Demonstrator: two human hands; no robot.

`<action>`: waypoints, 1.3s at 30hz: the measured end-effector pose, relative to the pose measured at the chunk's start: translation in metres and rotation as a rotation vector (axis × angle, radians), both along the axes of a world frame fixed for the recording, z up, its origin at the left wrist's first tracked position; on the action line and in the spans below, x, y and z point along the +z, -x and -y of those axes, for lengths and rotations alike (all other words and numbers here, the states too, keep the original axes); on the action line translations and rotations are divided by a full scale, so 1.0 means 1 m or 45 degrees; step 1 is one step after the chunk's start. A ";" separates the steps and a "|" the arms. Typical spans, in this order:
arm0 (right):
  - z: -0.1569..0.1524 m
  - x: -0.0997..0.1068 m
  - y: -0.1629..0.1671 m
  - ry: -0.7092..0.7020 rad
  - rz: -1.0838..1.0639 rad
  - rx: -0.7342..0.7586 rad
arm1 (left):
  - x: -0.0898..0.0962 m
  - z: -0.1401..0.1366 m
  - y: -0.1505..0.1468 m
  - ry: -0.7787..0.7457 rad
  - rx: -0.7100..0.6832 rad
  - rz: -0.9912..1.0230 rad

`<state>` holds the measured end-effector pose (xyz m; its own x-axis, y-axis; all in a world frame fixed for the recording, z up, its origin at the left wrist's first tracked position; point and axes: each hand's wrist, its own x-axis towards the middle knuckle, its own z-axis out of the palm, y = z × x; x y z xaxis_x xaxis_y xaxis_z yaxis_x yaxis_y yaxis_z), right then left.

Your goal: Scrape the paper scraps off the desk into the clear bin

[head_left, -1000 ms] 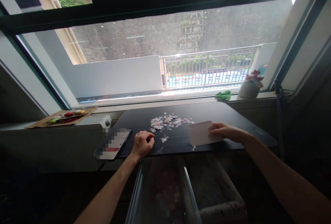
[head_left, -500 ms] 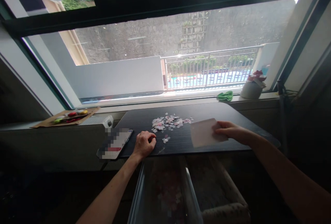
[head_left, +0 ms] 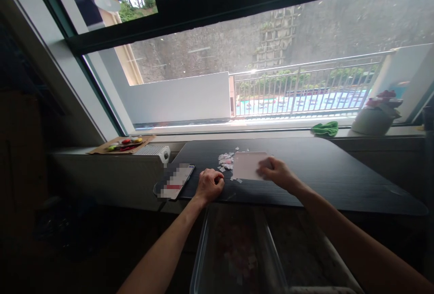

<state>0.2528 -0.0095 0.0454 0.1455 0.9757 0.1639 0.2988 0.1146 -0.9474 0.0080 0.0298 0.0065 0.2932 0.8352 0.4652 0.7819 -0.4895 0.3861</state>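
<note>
Beneath the window (head_left: pixel 244 49), the bench (head_left: pixel 322 167) is carrying paper scraps (head_left: pixel 226 161) left of the card (head_left: pixel 247 165) my right hand (head_left: pixel 275 169) is gripping; my left hand (head_left: pixel 209 185) is resting nearer, loosely curled, whether fully closed I can't tell.

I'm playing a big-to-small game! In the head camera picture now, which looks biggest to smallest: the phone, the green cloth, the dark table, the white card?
1. Dark table
2. White card and phone: too alike to rank; the right hand covers some card
3. Green cloth
</note>
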 end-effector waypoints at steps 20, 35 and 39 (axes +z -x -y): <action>0.037 0.031 -0.019 0.197 0.130 -0.021 | 0.001 0.001 -0.001 0.006 -0.002 0.009; 0.052 0.011 -0.085 0.144 0.344 -0.177 | 0.004 0.003 0.000 0.000 -0.015 -0.003; 0.066 0.019 -0.118 0.240 0.167 -0.191 | 0.005 0.003 0.001 -0.006 -0.017 -0.025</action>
